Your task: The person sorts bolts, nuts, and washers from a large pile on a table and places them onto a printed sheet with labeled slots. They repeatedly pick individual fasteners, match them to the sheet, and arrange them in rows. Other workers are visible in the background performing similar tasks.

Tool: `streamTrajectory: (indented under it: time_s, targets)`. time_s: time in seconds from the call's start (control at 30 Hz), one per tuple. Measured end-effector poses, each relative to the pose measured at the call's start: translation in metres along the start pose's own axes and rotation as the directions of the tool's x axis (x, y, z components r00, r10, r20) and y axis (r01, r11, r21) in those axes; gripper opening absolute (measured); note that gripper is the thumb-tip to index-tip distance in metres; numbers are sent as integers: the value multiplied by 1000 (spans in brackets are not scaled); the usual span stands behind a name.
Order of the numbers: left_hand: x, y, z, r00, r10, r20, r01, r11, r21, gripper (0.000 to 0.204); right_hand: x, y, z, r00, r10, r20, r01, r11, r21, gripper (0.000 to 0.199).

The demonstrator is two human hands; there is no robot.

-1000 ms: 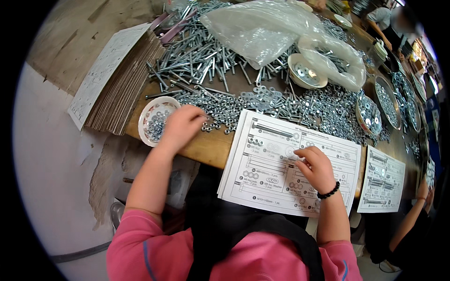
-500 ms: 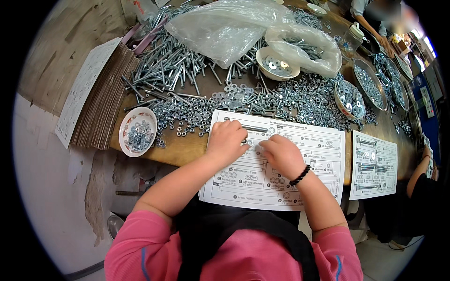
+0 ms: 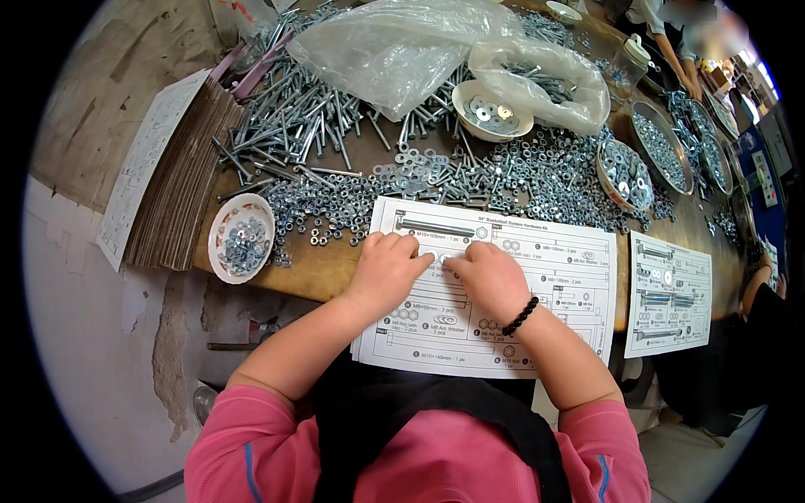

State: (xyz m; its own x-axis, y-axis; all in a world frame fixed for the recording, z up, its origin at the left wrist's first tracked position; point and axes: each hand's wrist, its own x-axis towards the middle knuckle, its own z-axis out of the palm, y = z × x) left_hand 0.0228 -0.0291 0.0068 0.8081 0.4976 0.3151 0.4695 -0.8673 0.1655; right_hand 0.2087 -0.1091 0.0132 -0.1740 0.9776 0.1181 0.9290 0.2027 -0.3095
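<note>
A stack of printed paper sheets [image 3: 537, 352] with outline drawings of bolts, nuts and washers lies in front of me at the table edge. Along its upper left rests a long bolt [image 3: 436, 226]. Below the bolt my left hand [image 3: 384, 272] hovers low over the paper, fingers curled and thumb and forefinger together. My right hand [image 3: 490, 281], a black beaded bracelet on its wrist, is closed in a pinch just beside it. Small pale round pieces show between the fingertips; they look like washers, but the fingers partly hide them.
Loose nuts [image 3: 335, 210], washers and bolts [image 3: 293, 117] are heaped beyond the sheets. Bowls of washers stand at left [image 3: 220, 243] and right [image 3: 625, 197]. Plastic bags [image 3: 402, 59] cover the far pile. Cardboard sheets [image 3: 180, 176] lean at left; another printed sheet [image 3: 671, 335] lies right, near other people.
My left hand has drawn back toward me and slightly left, uncovering the long bolt. My right hand has shifted left, bringing both sets of fingertips close together.
</note>
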Motion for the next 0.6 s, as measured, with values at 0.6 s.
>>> streamTrajectory:
  time_s: [0.6]
  targets:
    - [1,0,1,1000,1,1,-1,1000,-15,20,29,-4,17,994,83,-70,-80,996,49,8]
